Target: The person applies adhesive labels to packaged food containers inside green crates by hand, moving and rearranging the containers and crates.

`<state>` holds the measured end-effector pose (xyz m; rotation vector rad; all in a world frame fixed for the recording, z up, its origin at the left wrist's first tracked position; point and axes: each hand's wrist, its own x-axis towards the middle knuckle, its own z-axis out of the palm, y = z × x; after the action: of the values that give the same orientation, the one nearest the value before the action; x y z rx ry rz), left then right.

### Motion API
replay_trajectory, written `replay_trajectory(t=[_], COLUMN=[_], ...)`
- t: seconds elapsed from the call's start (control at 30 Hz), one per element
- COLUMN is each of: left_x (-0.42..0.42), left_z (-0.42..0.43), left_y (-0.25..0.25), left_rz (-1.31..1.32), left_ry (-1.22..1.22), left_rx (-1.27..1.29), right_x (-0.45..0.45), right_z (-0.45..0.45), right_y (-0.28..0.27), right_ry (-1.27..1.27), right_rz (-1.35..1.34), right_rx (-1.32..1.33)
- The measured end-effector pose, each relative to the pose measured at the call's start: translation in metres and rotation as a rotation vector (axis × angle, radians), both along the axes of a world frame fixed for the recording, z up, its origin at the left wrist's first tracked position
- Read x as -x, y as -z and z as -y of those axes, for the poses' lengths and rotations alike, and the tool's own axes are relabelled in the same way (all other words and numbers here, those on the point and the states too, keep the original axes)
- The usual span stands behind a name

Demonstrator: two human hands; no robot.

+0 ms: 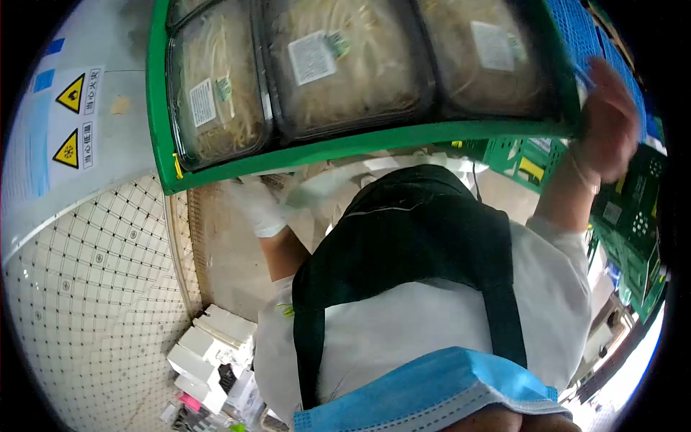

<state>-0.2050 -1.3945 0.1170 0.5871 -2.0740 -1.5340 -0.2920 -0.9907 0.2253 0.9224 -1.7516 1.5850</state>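
Note:
A green crate [374, 141] takes up the top of the view. In it lie several black trays of bean sprouts [345, 72] under clear film with white labels. At the crate's near left, just below its front rim, is my left hand [257, 207] in a white glove; its fingers are blurred and partly hidden. Beside the crate's right end my right hand [610, 122] is raised, smeared by motion, with what looks like a thin clear glove at the wrist. Whether either hand grips the crate I cannot tell.
On the left stands a pale panel with yellow warning signs [70, 95], above a patterned surface [86, 288]. White boxes [201, 356] are piled at lower left. Green crates [633, 209] stand to the right, with blue mesh crates [576, 29] at upper right.

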Motion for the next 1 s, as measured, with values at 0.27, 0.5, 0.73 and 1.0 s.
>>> replay_trajectory(t=[0.27, 0.5, 0.73, 1.0], left_x=[0.003, 0.008, 0.016, 0.131], left_z=[0.008, 0.02, 0.053, 0.202], left_y=[-0.03, -0.027, -0.013, 0.017], left_rz=[0.183, -0.04, -0.038, 0.128], left_ry=[0.24, 0.369, 0.441, 0.294], left_rx=[0.178, -0.082, 0.167, -0.089], right_x=[0.014, 0.015, 0.012, -0.033], right_z=[0.026, 0.054, 0.022, 0.196], right_y=[0.012, -0.001, 0.012, 0.007], right_ry=[-0.194, -0.301, -0.279, 0.154], right_rz=[0.199, 0.167, 0.082, 0.248], right_rx=[0.274, 0.691, 0.222, 0.227])
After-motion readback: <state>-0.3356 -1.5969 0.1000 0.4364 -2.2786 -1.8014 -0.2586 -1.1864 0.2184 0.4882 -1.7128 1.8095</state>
